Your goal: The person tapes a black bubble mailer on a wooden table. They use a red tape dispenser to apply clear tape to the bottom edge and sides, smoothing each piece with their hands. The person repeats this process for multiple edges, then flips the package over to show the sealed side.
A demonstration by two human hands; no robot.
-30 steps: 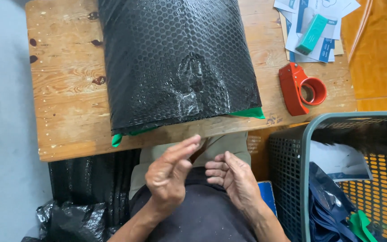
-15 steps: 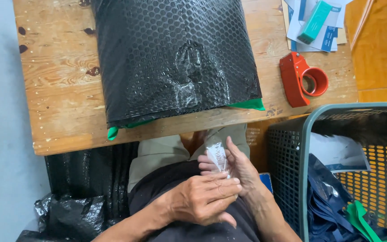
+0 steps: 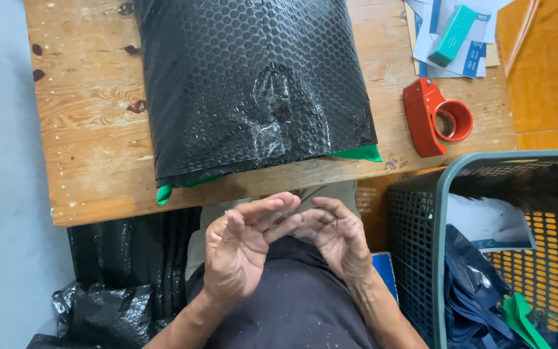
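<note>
Risk: I judge the black bubble-wrapped parcel (image 3: pixel 253 90) overhangs the wooden table (image 3: pixel 92 148) edge; a knock from below could tip it.
Left hand (image 3: pixel 240 252): raised over my lap, palm up, fingers spread, holding nothing I can see.
Right hand (image 3: pixel 337 242): fingers loosely curled, touching the left's fingertips, empty.
Nearby: red tape dispenser (image 3: pixel 434 116), well apart.

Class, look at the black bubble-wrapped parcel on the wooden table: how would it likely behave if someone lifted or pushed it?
The black bubble-wrapped parcel probably feels soft and slightly slippery, given its glossy wrap. It lies flat and broad, so it should slide, not roll or tip. Its weight cannot be judged.
</note>
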